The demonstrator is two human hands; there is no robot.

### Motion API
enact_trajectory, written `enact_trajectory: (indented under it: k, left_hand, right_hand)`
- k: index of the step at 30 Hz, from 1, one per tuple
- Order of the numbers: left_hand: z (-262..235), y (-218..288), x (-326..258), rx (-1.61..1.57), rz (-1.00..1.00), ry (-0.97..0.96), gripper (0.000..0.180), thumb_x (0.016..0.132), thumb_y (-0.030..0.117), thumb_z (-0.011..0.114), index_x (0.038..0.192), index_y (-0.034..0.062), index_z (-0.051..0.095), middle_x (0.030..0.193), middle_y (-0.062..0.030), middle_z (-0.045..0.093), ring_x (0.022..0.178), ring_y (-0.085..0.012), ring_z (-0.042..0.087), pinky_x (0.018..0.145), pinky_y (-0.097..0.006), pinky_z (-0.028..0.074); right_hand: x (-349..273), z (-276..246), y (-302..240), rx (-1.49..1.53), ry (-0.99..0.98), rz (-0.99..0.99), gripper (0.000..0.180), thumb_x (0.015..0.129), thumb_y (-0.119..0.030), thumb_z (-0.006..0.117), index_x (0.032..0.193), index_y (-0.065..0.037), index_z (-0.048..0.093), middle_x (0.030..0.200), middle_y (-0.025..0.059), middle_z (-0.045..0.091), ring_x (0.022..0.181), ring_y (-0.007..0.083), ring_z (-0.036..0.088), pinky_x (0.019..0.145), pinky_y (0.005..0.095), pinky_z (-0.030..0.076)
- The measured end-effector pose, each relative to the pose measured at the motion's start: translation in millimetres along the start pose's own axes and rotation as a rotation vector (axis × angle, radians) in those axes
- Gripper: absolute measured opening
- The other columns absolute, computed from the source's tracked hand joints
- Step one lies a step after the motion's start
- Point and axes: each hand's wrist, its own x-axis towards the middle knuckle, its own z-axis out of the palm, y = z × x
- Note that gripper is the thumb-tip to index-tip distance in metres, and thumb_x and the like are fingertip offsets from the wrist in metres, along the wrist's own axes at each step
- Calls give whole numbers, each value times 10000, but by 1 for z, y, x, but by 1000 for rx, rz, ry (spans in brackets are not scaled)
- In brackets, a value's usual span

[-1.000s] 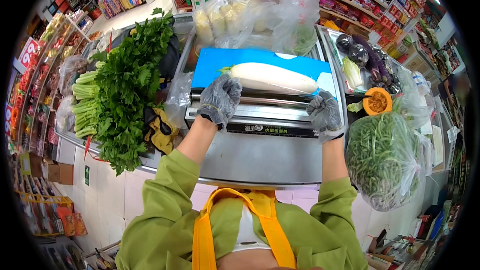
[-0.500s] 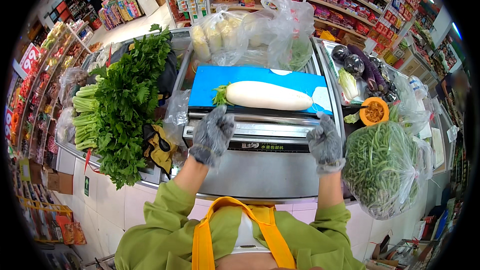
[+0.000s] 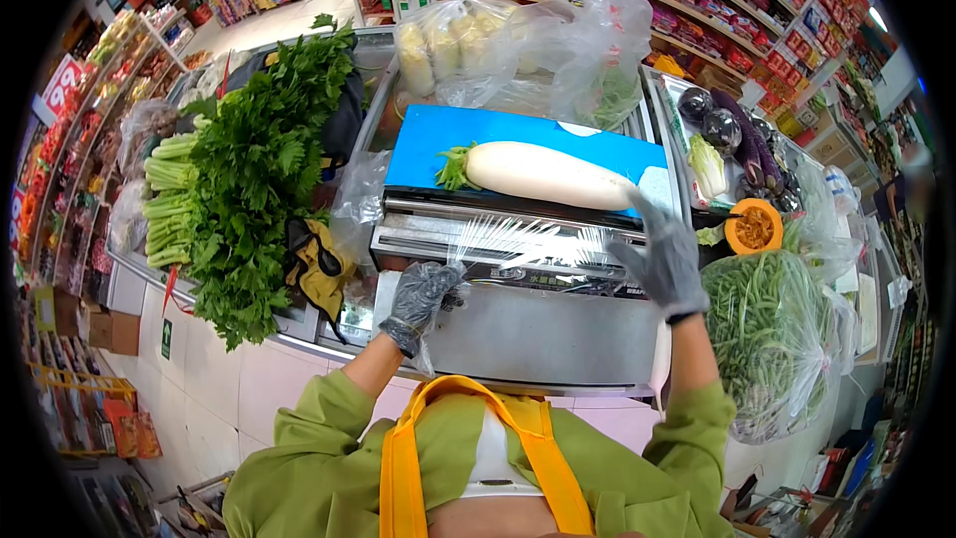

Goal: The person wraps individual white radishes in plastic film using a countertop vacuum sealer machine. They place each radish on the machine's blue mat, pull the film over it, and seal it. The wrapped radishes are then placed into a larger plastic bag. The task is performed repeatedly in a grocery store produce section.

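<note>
- Here, the left hand [image 3: 423, 301], in a grey glove, is above the bench [image 3: 538, 339], between its near edge and the wrapping machine [image 3: 403, 239]; its fingers are curled closed on a bunch of clear film [image 3: 508, 239].
- The film runs in shiny streaks from that hand across the front of the machine toward the right.
- The right hand [image 3: 669, 259], also gloved and blurred, is over the machine's right end, fingers loosely spread; whether they touch the film I cannot tell.
- A white radish [image 3: 553, 174] lies crosswise on the blue panel [image 3: 423, 144] behind the machine's rollers, green stub to the left, thin end near the right hand's fingertips.
- A white, tapering thing [image 3: 660, 364] shows beside the right forearm at the bench's near right corner, partly hidden.
- Celery [image 3: 264, 169] fills the bench's left edge, plastic bags [image 3: 588, 40] the far edge; a cut pumpkin [image 3: 754, 226] and bagged green beans [image 3: 762, 319] are along the right.
</note>
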Motion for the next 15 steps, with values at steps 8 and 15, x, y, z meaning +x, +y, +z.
enact_trajectory:
  k: [8, 15]
  left_hand:
    - [10, -8, 7, 61, 83, 18, 409, 901, 362, 664, 645, 42, 660, 577, -50, 627, 514, -124, 588, 519, -276, 476]
    - [14, -5, 6, 27, 73, 9, 388, 888, 351, 686, 666, 34, 659, 607, -48, 637, 515, -131, 597, 511, -266, 483]
  right_hand:
    - [116, 74, 5, 202, -413, -164, 823, 670, -387, 825, 1362, -117, 472, 1212, 193, 614, 1095, 378, 594, 928, 423, 479]
    - [106, 63, 17, 110, -311, -296, 1005, 660, -381, 844, 1468, -82, 326, 1329, 228, 529, 1180, 398, 536, 1016, 420, 422]
